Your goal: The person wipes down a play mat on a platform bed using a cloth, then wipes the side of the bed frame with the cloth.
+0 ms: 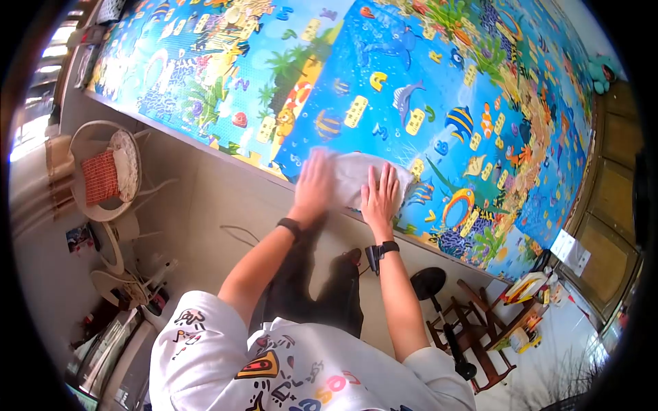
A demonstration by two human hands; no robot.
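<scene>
A pale, light grey cloth [351,179] lies bunched near the front edge of a raised surface covered by a colourful sea-life mat [411,82]. My right hand [381,194] rests flat on the cloth's right part, fingers spread and pointing away from me. At the cloth's left edge is my left hand [317,179], its fingers stretched forward over the mat and smeared by motion. Whether the left fingers touch the cloth is hard to tell.
Down at the left stands a round chair [130,171] with a red cushion [100,177]. A wooden stool [480,329] and a black round-headed stand [429,282] are at the lower right. Brown cabinet doors [613,198] line the right side.
</scene>
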